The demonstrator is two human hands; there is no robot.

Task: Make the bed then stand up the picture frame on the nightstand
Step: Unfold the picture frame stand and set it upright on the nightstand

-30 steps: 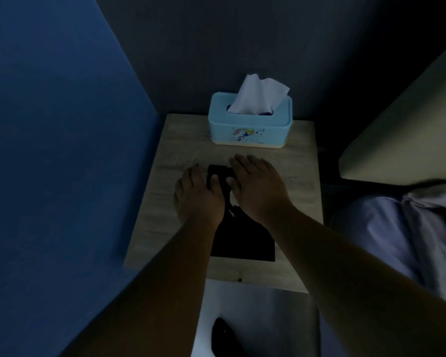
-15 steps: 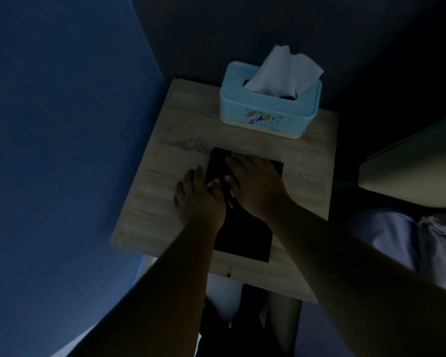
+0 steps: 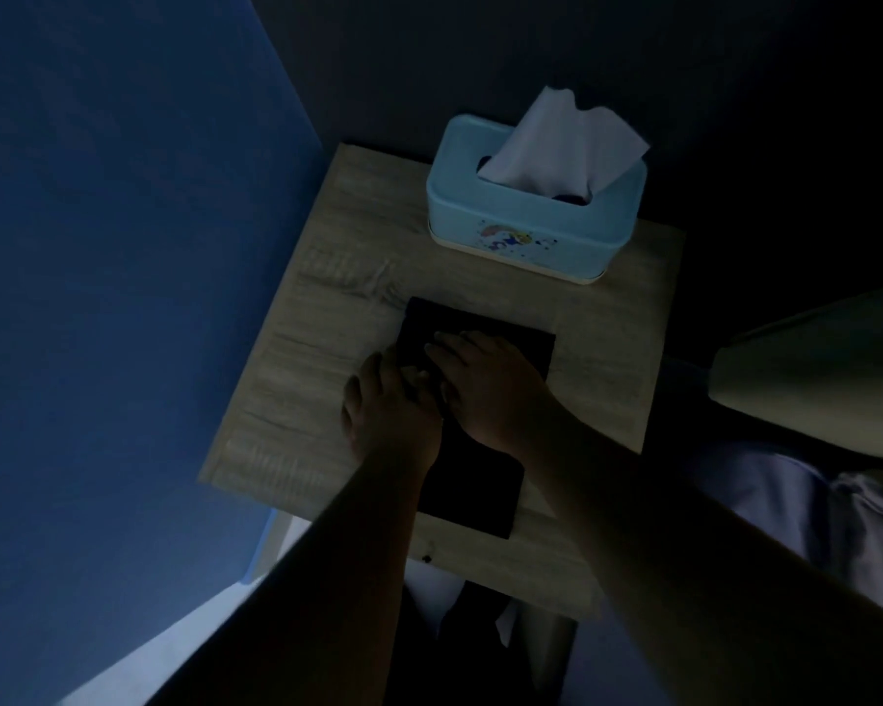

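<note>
the picture frame [image 3: 475,476] lies flat, dark back up, in the middle of the worktop [image 3: 337,298], with its near edge close to the front lip. my right hand [image 3: 485,389] rests on its far half, fingers laid out straight and a little spread, gripping nothing. my left hand [image 3: 386,405] sits at the frame's left edge, half on the wood. the two thumbs meet over the back, but the light is too poor for me to tell whether the left hand pinches anything.

i judge the step to be finding the prop leg on the back and raising the frame. to do it well i'd press lightly with the right so the frame doesn't skate, and free the leg with the left. then i'd tip the frame up by its sides with both hands, keeping off the face. the tissue box [image 3: 526,231] stands just behind, so i'd set the frame in front of it, well in from the lip, and let go only once it leans on its leg.
</note>
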